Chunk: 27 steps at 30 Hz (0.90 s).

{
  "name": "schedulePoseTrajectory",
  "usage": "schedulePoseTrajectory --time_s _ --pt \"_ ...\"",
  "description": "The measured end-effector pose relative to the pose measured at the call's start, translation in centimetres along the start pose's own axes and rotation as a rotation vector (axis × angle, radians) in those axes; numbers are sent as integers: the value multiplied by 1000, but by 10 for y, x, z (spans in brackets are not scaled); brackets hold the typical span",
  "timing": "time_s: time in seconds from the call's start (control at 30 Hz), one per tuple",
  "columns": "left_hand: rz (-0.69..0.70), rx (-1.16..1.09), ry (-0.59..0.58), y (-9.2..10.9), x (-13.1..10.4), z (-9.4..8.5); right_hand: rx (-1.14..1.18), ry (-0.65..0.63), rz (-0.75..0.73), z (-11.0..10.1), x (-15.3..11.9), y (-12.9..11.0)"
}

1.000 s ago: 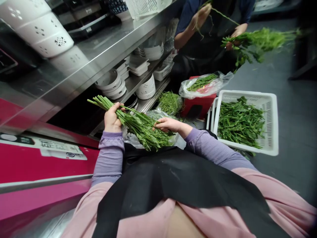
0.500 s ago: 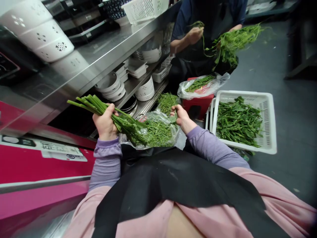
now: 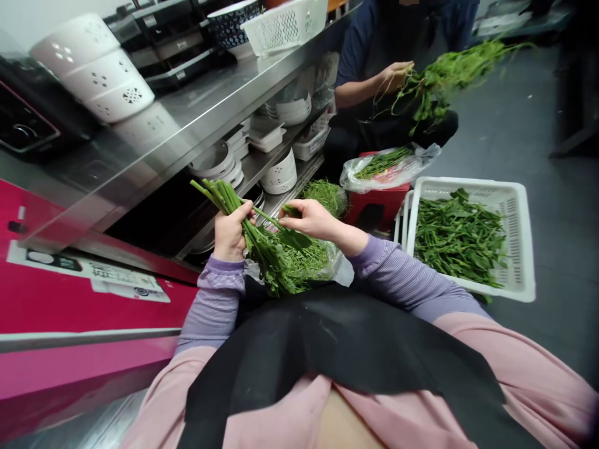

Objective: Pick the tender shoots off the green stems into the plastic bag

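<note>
"Steel worktop [image 3: 201, 118], background; where lies the leafy bunch [image 3: 269, 254]?"

"Before the apron [image 3: 346, 324]; left hand [image 3: 229, 234] clasps its stems [image 3: 228, 195], right hand [image 3: 321, 219] pinches a green piece [image 3: 292, 211]; steady clasp, light pinch best spare the stems."

From my end the greens [image 3: 276, 262] are bright green at the stalks and darker in the leaves, pretty much like the pile of greens [image 3: 461, 240] in the white basket [image 3: 519, 293]. I've got purple cuffs with fine pale stripes [image 3: 219, 293], pink cloth [image 3: 472, 349] and a black apron [image 3: 346, 337]. The box under the plastic bag is red [image 3: 374, 202], the cabinet [image 3: 93, 305] goes red to magenta, and the bowl up top [image 3: 234, 25] is dark blue with a pale pattern (kinda nice, honestly).
</note>
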<state>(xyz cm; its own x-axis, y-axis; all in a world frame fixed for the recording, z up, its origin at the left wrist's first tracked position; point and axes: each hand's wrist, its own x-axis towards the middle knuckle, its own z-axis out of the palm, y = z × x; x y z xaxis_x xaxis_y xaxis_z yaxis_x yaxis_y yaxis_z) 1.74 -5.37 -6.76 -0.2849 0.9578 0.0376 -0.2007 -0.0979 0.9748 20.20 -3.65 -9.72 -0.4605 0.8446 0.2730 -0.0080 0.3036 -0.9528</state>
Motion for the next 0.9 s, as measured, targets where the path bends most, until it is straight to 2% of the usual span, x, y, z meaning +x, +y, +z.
schedulePoseTrajectory --time_s 0.1,0.17,0.23,0.3,0.43,0.47,0.53,0.6,0.67,0.8,0.9 --pt "21 38 -25 -3 -4 5 -72 -60 11 9 1 -4" --pt "52 60 -35 -7 -7 8 7 -100 87 12 2 -1" --pt "88 75 -39 -10 -9 10 126 -64 167 15 3 7" --pt "133 83 -27 -11 -12 12 236 69 252 17 3 20" --pt "257 93 40 -5 -12 12 418 515 573 3 2 64" --pt "256 107 29 -4 -10 10 433 610 606 -3 2 75" --pt "187 143 -28 -6 -4 7 405 713 534 -17 0 89" --pt "64 168 -76 -12 3 4 345 682 381 -24 0 90" --pt "-52 174 -80 -20 9 2 246 553 250 -22 0 78" --pt "-154 176 -68 -30 13 4 -114 225 98 9 0 40" --pt "-164 158 -84 -32 13 8 -259 124 100 35 -3 25"
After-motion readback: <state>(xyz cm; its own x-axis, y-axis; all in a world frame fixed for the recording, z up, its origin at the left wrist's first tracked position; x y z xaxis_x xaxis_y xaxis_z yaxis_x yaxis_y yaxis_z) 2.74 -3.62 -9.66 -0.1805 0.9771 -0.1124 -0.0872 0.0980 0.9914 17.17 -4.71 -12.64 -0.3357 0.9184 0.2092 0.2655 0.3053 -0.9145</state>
